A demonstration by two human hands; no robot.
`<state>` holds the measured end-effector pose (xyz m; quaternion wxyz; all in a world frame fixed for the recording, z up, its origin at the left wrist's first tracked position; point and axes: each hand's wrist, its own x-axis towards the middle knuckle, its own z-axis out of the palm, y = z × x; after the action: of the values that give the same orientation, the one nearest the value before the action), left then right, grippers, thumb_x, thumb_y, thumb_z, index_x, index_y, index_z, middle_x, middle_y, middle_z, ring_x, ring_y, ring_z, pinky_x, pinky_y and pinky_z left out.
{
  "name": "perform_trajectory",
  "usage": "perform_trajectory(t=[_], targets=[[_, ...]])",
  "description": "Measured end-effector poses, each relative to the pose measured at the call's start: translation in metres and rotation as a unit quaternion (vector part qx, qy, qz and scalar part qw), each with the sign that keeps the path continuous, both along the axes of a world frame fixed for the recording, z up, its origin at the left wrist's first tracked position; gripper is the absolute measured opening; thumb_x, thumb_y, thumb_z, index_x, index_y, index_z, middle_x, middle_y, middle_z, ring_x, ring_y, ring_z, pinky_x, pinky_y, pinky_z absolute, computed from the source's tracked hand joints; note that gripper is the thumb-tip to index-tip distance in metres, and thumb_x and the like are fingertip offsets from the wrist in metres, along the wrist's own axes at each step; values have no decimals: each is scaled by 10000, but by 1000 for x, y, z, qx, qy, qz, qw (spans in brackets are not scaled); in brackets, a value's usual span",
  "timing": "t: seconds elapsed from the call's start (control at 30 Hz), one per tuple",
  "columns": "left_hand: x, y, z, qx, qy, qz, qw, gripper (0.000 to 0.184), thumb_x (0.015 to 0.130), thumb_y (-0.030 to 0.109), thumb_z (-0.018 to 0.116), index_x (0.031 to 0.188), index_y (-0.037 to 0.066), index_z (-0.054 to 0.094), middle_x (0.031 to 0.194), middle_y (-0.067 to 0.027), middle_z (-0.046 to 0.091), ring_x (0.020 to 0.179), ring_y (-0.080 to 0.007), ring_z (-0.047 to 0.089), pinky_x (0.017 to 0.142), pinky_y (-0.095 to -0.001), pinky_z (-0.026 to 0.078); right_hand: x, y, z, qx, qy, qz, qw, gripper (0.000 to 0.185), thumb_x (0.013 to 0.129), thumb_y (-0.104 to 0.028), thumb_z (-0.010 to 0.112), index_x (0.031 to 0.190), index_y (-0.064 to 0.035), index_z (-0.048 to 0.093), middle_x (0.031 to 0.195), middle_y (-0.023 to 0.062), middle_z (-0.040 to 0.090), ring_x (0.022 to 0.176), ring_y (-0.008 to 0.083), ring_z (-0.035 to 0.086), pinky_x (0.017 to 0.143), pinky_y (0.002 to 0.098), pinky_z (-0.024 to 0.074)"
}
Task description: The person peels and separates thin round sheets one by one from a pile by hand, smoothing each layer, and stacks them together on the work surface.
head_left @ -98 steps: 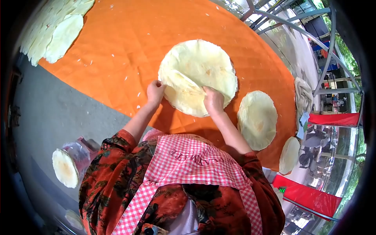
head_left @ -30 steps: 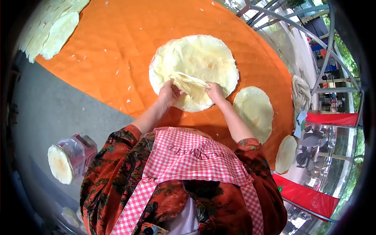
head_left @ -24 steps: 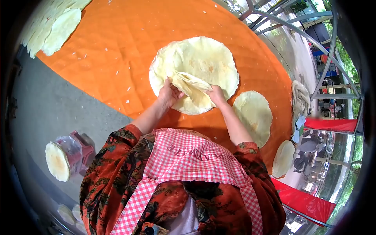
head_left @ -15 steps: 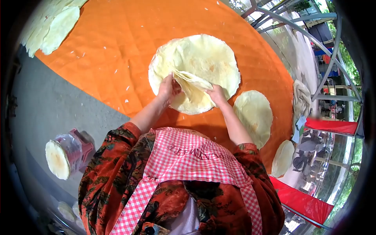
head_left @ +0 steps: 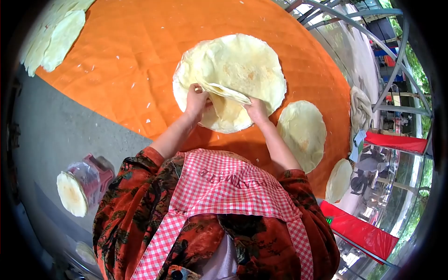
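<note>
Head view: on the red-and-white checked apron (head_left: 233, 196), dark letters run upside down; I make out what looks like "AYMATE", the start lost in the folds. The pale blue card (head_left: 358, 145) at the edge is too small to read from here, and a red panel (head_left: 366, 232) bears a small green mark (head_left: 329, 220).

The surface is an orange cover (head_left: 140, 42), creased and dotted with white flakes. On it, before the apron, lies a big round flatbread (head_left: 252, 60). A folded sheet (head_left: 228, 93) stands up from its near part: the right hand (head_left: 256, 111) pinches one end, the left hand (head_left: 196, 101) has bent fingers at the other, though I can't tell if they're closed on it. Another flatbread (head_left: 302, 135) lies to the right; overlapping sheets (head_left: 58, 39) are at far left. Grey floor (head_left: 107, 135) below, metal frame (head_left: 392, 51) and greenery (head_left: 416, 70) off to the right
</note>
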<state>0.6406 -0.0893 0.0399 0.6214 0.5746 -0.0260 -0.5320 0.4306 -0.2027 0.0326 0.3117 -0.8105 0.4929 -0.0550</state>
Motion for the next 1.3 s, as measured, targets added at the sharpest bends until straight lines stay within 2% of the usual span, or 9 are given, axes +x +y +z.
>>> perform_trajectory(t=[0.17,0.33,0.47,0.6,0.7,0.87,0.93,1.1,1.3], targets=[[10,5,-15,4,179,-46,983,198,852,18,492,1047,33,461,840,-110,573,679,-230,610,607,-372,562,9,23,18,-62,-7,22,998,258,787,-73,628,1041,-86,672,939,145,673,877,327,636,763,395,498],[-2,-3,-36,50,70,11,996,149,876,56,493,1021,25,491,831,-102,587,662,-203,591,582,-332,520,7,36,14,-192,-18,126,973,284,736,-13,631,1012,-75,652,972,110,658,895,303,625,758,379,505],[-6,1,-34,23,47,34,998,153,889,77,521,1026,12,501,835,-97,596,637,-186,581,537,-297,489,31,43,69,-41,200,172,964,486,777,-217,703,1203,-50,540,1194,139,593,1105,294,571,927,387,463],[4,6,-25,1,67,-11,998,136,830,-32,493,933,49,529,714,-84,581,512,-170,511,447,-286,419,66,53,77,-171,147,194,955,637,847,-281,641,1365,-13,386,1383,163,450,1320,290,378,1085,423,328],[11,4,-34,-32,88,-28,995,130,786,-56,520,857,52,506,674,-85,560,489,-162,502,426,-276,408,98,55,62,-269,205,253,907,589,900,-220,544,1404,1,333,1397,147,447,1213,275,503,1007,425,419],[10,3,-42,-44,131,34,990,182,755,-73,534,786,83,446,615,-68,518,462,-162,487,409,-268,380,133,44,113,-4,275,188,943,529,892,-186,515,1393,-64,392,1312,103,548,931,286,660,776,421,527],[10,6,-29,-34,131,24,991,169,786,-50,547,862,79,468,689,-61,540,530,-163,523,448,-272,426,127,34,109,-3,236,182,954,534,882,-189,531,1390,-85,406,1297,98,563,966,287,652,800,414,520],[2,-1,-20,-52,103,8,993,119,838,-8,556,893,74,490,776,-48,568,609,-154,551,534,-284,482,143,38,103,31,257,112,959,749,833,-555,580,1395,-92,406,1350,133,513,1206,287,528,1000,432,423],[5,-2,-37,-37,10,-42,998,89,828,-18,545,832,55,494,722,-69,562,613,-154,545,535,-296,468,166,37,103,31,278,124,952,562,877,-367,596,1324,-46,480,1176,136,630,1035,282,631,868,402,497]])
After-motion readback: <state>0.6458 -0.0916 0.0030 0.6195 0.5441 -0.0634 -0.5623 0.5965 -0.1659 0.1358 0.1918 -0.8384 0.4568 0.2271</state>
